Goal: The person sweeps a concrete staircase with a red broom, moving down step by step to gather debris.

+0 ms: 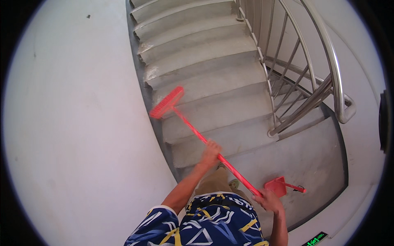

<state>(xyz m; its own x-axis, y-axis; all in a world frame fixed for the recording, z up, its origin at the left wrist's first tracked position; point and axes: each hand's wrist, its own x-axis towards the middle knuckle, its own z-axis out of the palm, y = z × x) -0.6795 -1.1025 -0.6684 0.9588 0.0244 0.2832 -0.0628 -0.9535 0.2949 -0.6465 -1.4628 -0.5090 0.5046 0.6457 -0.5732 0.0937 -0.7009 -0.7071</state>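
Observation:
A red push broom lies slantwise across the view, its bristled head raised over the left end of the lower steps, beside the white wall. Around the middle of its handle my left hand is closed. My right hand grips the handle near its top end, at the lower right. Just beyond that hand a red dustpan with a short upright-looking handle rests on the landing. Whether the bristles touch a step cannot be told.
Concrete stairs climb away in front of me, with chipped edges at the left. A metal railing borders them on the right, and more steps show behind it. A green-lit sign is at the bottom right. My feet are by the lowest step.

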